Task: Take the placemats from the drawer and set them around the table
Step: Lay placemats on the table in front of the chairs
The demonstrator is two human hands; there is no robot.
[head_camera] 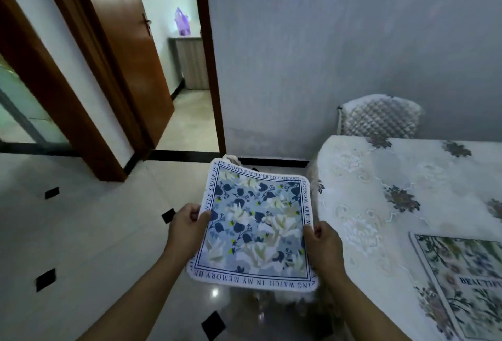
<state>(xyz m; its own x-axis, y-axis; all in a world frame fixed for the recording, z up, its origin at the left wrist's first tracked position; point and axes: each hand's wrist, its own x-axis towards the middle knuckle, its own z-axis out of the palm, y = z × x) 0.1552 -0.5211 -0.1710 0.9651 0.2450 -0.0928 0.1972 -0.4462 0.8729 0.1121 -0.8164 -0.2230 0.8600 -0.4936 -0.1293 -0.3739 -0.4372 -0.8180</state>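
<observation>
I hold a blue and white floral placemat with a lettered border flat in front of me, above the floor, just left of the table. My left hand grips its left edge and my right hand grips its right edge. More cloth edges show behind its far corner, so it may be a small stack. Another floral placemat, greenish with the word BEAUTIFUL, lies on the table at the near right. The table wears a white embroidered cloth. No drawer is in view.
A chair with a quilted white cover stands at the table's far side against the grey wall. An open brown door leads to another room at the left. The floor is glossy white tile with small black squares.
</observation>
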